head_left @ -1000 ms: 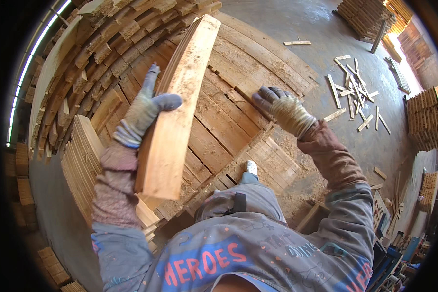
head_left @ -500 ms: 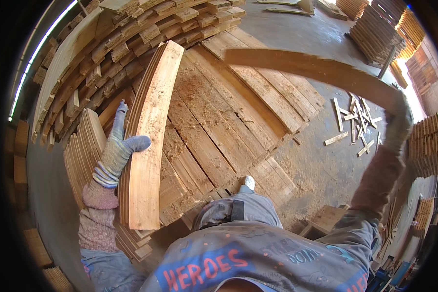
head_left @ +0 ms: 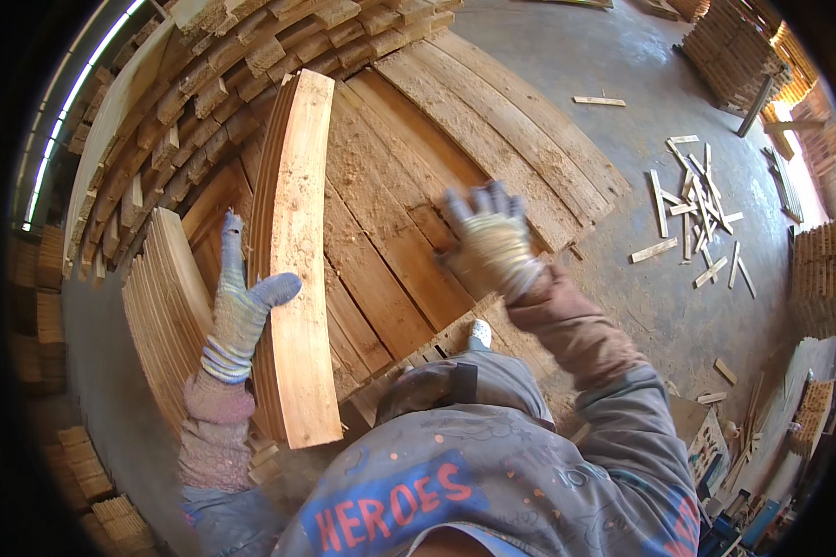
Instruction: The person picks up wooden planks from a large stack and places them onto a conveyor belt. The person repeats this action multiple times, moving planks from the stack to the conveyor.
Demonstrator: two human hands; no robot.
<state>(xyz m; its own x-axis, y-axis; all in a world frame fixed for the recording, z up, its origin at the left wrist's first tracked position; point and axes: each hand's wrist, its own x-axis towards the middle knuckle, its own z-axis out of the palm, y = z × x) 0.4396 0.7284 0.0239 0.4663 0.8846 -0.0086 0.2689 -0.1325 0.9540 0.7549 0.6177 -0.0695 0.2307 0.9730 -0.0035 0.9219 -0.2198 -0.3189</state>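
My left hand [head_left: 237, 320], in a striped knit glove, is closed on a pack of long wooden boards [head_left: 299, 232] stood on edge. Its thumb lies over the front board's broad face, and the other fingers go along the side of the pack. Over the wide planks [head_left: 395, 269] lying flat, my gloved right hand [head_left: 497, 241] has its fingers spread and nothing visible in it. Motion blurs that hand slightly. Sawdust and shavings cover much of these planks.
Behind rises a tall stack of timber [head_left: 204, 111]. More boards on edge [head_left: 163, 311] lean left of my left hand. Loose offcuts [head_left: 701, 209] litter the concrete floor at right, with stacked wood [head_left: 822, 274] beyond.
My right hand has let go of the long board it held out to the right and has swung left over the planks. My left hand and the pack shifted slightly.
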